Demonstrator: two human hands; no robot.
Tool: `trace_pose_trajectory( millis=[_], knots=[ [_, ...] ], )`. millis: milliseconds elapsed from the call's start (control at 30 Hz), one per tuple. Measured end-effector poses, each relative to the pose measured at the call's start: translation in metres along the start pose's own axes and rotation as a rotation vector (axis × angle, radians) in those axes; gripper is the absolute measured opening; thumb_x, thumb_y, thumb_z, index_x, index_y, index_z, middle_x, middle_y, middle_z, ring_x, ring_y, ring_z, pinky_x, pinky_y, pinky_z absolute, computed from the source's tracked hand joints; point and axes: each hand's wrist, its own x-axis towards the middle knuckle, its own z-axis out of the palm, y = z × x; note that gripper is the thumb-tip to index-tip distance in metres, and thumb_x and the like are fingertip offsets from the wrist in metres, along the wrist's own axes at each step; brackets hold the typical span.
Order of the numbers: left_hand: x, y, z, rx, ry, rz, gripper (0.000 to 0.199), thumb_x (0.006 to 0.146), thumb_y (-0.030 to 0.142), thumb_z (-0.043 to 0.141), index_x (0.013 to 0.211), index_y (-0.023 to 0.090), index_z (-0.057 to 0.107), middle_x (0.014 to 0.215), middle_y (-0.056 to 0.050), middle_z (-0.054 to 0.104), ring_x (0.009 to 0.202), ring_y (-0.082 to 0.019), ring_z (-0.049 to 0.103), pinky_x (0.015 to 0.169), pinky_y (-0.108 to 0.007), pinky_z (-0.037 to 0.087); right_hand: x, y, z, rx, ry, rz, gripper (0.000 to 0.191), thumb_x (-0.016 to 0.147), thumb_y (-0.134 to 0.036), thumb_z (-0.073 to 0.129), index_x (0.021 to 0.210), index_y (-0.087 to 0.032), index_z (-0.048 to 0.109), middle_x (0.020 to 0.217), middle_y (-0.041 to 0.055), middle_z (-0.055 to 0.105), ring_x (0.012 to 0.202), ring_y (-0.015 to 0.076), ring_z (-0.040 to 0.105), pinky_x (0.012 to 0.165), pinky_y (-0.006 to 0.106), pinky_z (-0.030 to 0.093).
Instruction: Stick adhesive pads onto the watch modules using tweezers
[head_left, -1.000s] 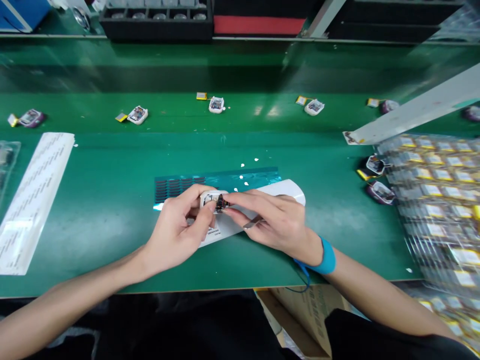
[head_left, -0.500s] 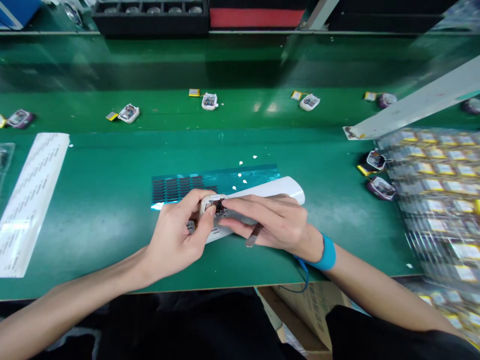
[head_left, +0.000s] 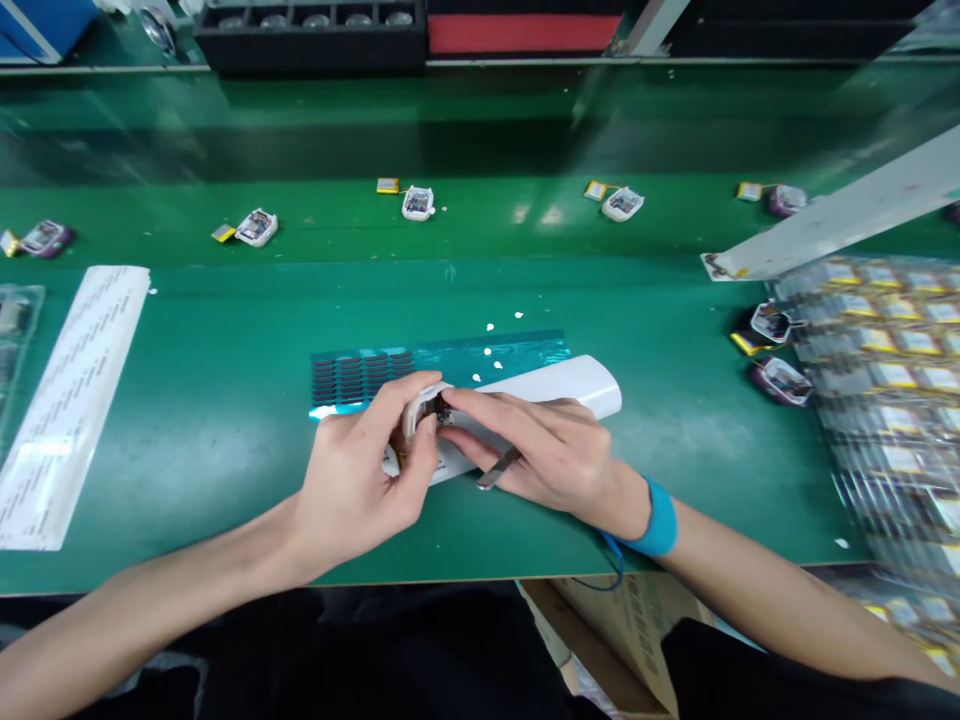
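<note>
My left hand (head_left: 367,465) is closed on a small white watch-like device case (head_left: 415,413), thumb in front and fingers behind. Its opening, with dark electronic parts inside, faces my right hand. My right hand (head_left: 551,445) is closed too, with its index fingertip at the case's opening. A flat metal tool (head_left: 498,470) is tucked in my right hand; only its blunt end sticks out, so its working tip is hidden. Under both hands lies a white printed sheet (head_left: 577,385). Behind it is a blue film strip (head_left: 442,362) carrying rows of dark strips.
Open device cases with yellow-taped batteries, such as this white one (head_left: 418,203), stand along the back. Two cases, one purple (head_left: 781,381), sit beside clear battery trays (head_left: 892,375) at right. A white sheet (head_left: 75,400) lies left. A slanted post (head_left: 840,210) rises at right.
My left hand has tilted the white case so its open face turns more toward my right hand. The metal tool's end has swung slightly left. The whole view has shifted a little.
</note>
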Motion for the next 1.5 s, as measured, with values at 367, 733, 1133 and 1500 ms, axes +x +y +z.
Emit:
trace_pose_trajectory(
  millis=[367, 733, 1133, 1500],
  knots=[
    [-0.002, 0.000, 0.002, -0.042, -0.012, -0.014, 0.026, 0.095, 0.018, 0.058, 0.120, 0.019, 0.067, 0.064, 0.004, 0.072, 0.045, -0.009, 0.063, 0.047, -0.019, 0.049, 0.000, 0.006, -0.009, -0.029, -0.107, -0.149, 0.028, 0.099, -0.002, 0.054, 0.126, -0.003, 0.062, 0.117, 0.0145, 0.077, 0.095, 0.0198, 0.078, 0.075, 0.029, 0.067],
    [-0.001, 0.005, 0.002, -0.149, -0.008, 0.014, 0.023, 0.094, 0.010, 0.057, 0.115, 0.008, 0.067, 0.058, 0.004, 0.071, 0.044, -0.006, 0.064, 0.049, -0.010, 0.052, 0.000, 0.011, -0.017, -0.079, -0.175, -0.315, 0.032, 0.103, -0.007, 0.043, 0.128, 0.000, 0.062, 0.120, 0.0191, 0.075, 0.084, 0.0215, 0.079, 0.063, 0.032, 0.067],
    [0.003, 0.000, -0.001, -0.184, -0.058, -0.072, 0.017, 0.091, 0.013, 0.061, 0.107, 0.013, 0.066, 0.056, 0.007, 0.062, 0.041, -0.006, 0.058, 0.042, -0.012, 0.045, 0.000, 0.010, -0.011, 0.115, -0.044, -0.032, 0.034, 0.093, 0.005, 0.057, 0.119, -0.015, 0.062, 0.112, 0.0089, 0.079, 0.096, 0.0184, 0.079, 0.076, 0.023, 0.067],
    [0.008, 0.004, -0.003, -0.523, -0.293, -0.228, 0.018, 0.091, 0.014, 0.056, 0.103, 0.011, 0.070, 0.055, 0.005, 0.062, 0.035, -0.005, 0.050, 0.038, -0.015, 0.043, 0.000, 0.007, -0.008, 0.156, 0.022, 0.003, 0.042, 0.095, -0.001, 0.064, 0.132, -0.020, 0.062, 0.115, 0.0061, 0.078, 0.101, 0.0175, 0.078, 0.088, 0.025, 0.067]
  ],
)
